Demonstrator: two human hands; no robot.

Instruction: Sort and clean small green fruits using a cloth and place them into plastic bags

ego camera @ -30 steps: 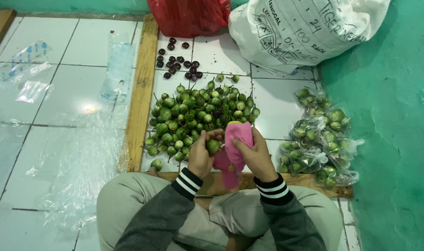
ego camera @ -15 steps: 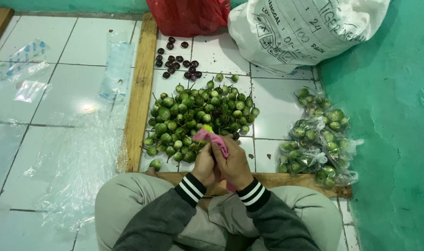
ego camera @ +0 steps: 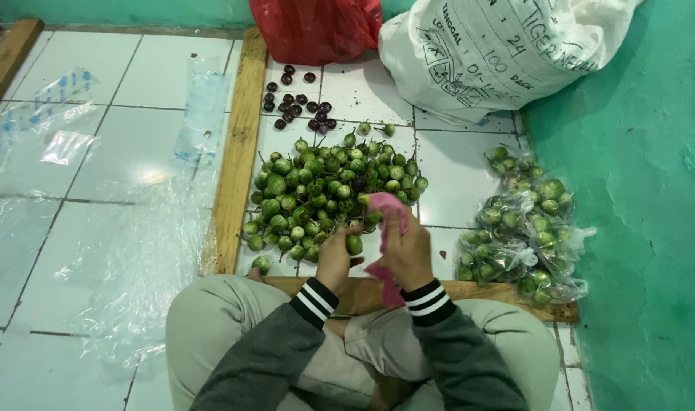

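Sitting cross-legged on the tiled floor (ego camera: pixel 119 160), the person pinches one small green eggplant (ego camera: pixel 353 244) in the left hand (ego camera: pixel 337 257) fingers while the right hand (ego camera: pixel 406 250) fingers clutch a pink cloth (ego camera: pixel 388 209), apparently for wiping, just before the heap of green eggplants (ego camera: pixel 328 186), bagged ones (ego camera: pixel 526 228) right, dark fruits (ego camera: pixel 298 103) beyond.

White printed sack (ego camera: pixel 492 53) (top right), red bag (ego camera: pixel 317 27) beside, perhaps plastic.

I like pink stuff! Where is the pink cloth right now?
In the head view, the pink cloth is in the right hand, low in the middle, at the near edge of the green fruit pile.
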